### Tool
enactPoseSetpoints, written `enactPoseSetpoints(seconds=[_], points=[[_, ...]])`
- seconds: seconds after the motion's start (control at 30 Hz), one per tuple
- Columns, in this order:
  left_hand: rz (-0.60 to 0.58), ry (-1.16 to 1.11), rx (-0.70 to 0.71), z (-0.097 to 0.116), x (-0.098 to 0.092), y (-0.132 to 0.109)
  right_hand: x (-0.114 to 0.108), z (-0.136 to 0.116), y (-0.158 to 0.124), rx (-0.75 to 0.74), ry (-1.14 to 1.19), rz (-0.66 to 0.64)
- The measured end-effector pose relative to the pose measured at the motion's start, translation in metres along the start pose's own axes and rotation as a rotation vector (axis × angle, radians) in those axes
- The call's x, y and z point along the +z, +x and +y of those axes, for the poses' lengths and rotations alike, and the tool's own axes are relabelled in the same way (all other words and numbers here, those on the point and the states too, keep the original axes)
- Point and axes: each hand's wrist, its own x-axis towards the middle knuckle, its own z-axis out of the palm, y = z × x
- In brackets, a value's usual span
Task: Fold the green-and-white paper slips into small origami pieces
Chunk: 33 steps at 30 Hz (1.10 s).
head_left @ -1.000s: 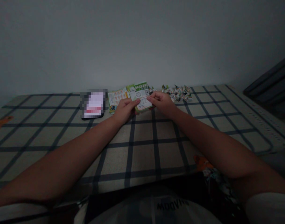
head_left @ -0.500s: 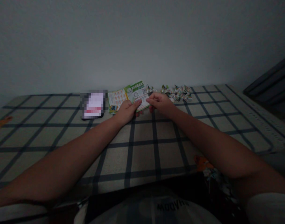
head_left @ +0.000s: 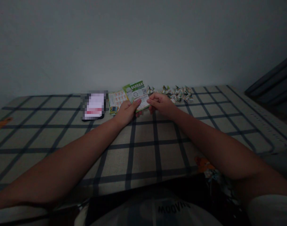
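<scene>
A green-and-white printed leaflet (head_left: 139, 92) is held up over the bed-like surface, tilted toward me. My left hand (head_left: 128, 111) grips its lower left part, thumb on the front and fingers behind. At its right edge, my right hand (head_left: 158, 103) is closed in a pinch, thumb against the fingertips on the paper. Left of the held leaflet lies a stack of similar printed leaflets (head_left: 117, 99) in green, white and orange, partly hidden by my left hand. To the right lie several small folded paper pieces (head_left: 178, 93) in a loose pile.
A phone (head_left: 94, 105) with a lit, blurred screen lies at the left. The checked cloth (head_left: 143, 153) covers the surface, which meets a plain wall (head_left: 143, 40) at the back. Orange printed shapes show at the cloth's left edge and near front.
The leaflet has shifted slightly to the left and up, with its angle changed a little. Both hands keep hold of it.
</scene>
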Motion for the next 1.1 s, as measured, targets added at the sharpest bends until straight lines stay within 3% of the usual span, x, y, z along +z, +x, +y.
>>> enactPoseSetpoints(seconds=[0.2,0.4,0.67,0.83,1.1], points=[[0.006,-0.122,-0.04,0.0023,0.0023,0.001,0.0022,-0.0014,-0.0021,0.01,0.062,-0.06],[-0.086,-0.107,-0.069,0.0006,0.0018,-0.0003,0.0013,0.0052,0.0015,-0.027,-0.051,0.074],[0.065,-0.108,-0.043,-0.0056,0.0006,0.0061,0.0042,0.0013,-0.0009,0.006,-0.141,0.068],[-0.011,-0.027,-0.019,-0.0054,-0.0013,0.0049,0.0033,0.0033,0.0008,0.075,-0.011,0.089],[-0.032,-0.025,-0.008,0.0004,0.0014,0.0027,0.0026,0.0019,0.0024,-0.004,-0.069,0.151]])
